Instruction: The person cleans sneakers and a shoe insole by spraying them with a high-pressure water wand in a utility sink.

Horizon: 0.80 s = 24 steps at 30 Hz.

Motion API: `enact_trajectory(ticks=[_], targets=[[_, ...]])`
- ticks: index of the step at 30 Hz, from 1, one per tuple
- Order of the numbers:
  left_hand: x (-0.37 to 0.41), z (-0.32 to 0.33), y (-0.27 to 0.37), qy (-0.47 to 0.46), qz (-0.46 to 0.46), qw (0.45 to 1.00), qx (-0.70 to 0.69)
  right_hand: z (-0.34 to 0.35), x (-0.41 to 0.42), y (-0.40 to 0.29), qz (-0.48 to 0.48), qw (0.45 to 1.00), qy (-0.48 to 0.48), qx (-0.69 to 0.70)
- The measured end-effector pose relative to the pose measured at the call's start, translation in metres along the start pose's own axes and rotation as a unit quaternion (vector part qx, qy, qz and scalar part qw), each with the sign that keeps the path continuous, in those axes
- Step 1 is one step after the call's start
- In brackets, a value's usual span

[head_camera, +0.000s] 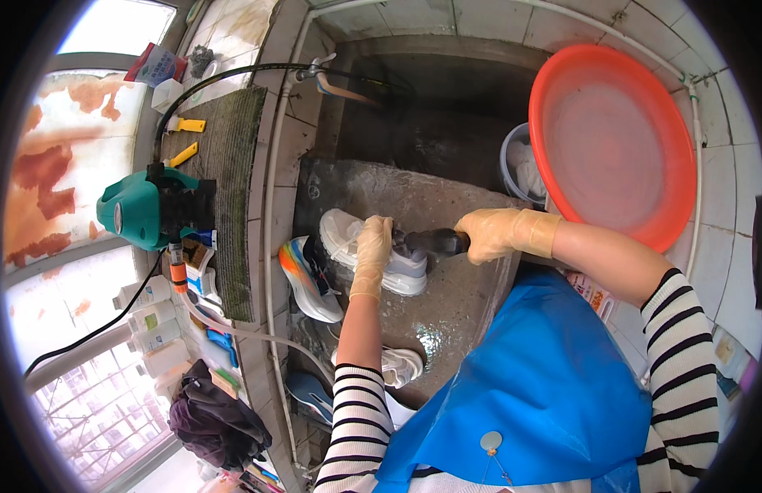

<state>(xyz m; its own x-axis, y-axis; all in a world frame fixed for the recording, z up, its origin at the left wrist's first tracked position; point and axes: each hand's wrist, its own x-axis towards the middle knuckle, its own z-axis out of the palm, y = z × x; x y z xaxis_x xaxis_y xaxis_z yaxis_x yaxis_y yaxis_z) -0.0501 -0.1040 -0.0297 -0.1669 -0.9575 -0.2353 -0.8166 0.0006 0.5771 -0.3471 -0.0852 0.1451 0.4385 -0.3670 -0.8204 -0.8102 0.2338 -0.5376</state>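
My left hand (373,249), in a pale translucent glove, is closed on the upper of a white sneaker (407,275) lying on the wet stone slab (458,196). My right hand (489,235), gloved the same way, grips a thick black-handled tool (439,242). That tool points left into the shoe's opening; its working end is partly hidden, so its kind is unclear. Left of this shoe leans a multicoloured running shoe (307,280). Another white sneaker (404,365) lies nearer me, partly behind my left forearm.
A tilted red basin (609,132) of cloudy water stands at the right, beside a bucket (507,161) with white cloth. A green pump (134,206) sits on the left ledge mat (233,179). Its pale hose (251,334) runs toward the slab. A tap (310,71) juts out above the dark trough.
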Motion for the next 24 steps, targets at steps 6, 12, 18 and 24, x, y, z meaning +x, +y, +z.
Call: enact_trajectory(ticks=[6,12,18,24], targets=[[-0.002,0.005,-0.002,0.028,-0.011,0.999,0.011,0.000,0.003,0.005,-0.014,0.999,0.025,-0.015],[0.009,-0.033,-0.002,0.068,-0.072,0.994,0.043,0.011,-0.010,0.013,-0.070,0.985,0.145,0.057],[0.022,-0.062,-0.011,0.127,-0.099,0.928,0.336,0.024,-0.044,0.021,-0.104,0.975,0.180,0.081],[0.048,-0.091,-0.085,-0.087,-0.316,0.917,0.228,0.048,-0.072,0.036,-0.091,0.980,0.160,0.074]])
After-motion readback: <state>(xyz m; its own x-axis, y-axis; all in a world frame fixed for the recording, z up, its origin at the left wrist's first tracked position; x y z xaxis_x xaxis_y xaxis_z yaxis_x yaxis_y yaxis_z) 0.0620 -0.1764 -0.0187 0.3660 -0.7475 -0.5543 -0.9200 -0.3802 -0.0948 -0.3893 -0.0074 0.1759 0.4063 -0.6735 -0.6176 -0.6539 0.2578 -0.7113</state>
